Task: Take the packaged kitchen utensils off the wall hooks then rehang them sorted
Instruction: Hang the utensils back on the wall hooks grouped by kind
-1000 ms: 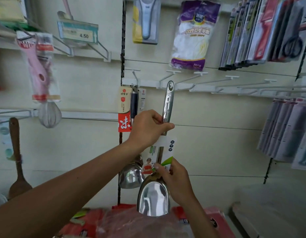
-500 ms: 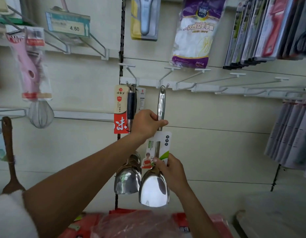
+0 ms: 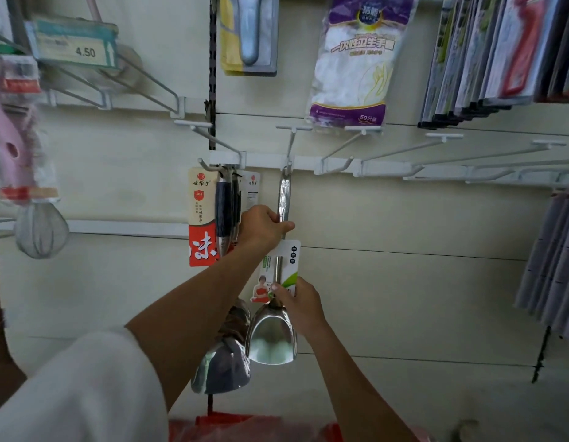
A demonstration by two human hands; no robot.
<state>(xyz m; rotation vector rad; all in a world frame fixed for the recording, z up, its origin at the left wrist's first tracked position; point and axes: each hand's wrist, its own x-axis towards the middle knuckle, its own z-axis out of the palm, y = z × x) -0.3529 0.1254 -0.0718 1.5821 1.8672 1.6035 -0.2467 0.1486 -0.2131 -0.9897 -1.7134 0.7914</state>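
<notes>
A steel spatula [image 3: 272,336] with a white and green card sleeve hangs upright, the top of its handle on a white wall hook [image 3: 288,169]. My left hand [image 3: 264,226] grips the handle's middle. My right hand [image 3: 300,306] pinches the neck just above the shiny blade. On the hook to the left hang dark-handled steel spatulas [image 3: 224,215] with a red and cream card; their blades show low behind my left forearm.
Several bare white hooks [image 3: 436,145] run right along the rail. Above hang a bag of disposable gloves [image 3: 353,62] and a carded peeler [image 3: 249,33]. Packaged tools [image 3: 500,55] crowd the upper right. A whisk [image 3: 40,229] and a wooden spatula [image 3: 0,346] hang left.
Both hands lifted the steel spatula and brought it toward the wall; its handle top now sits on the hook. The view shifted closer to the rail.
</notes>
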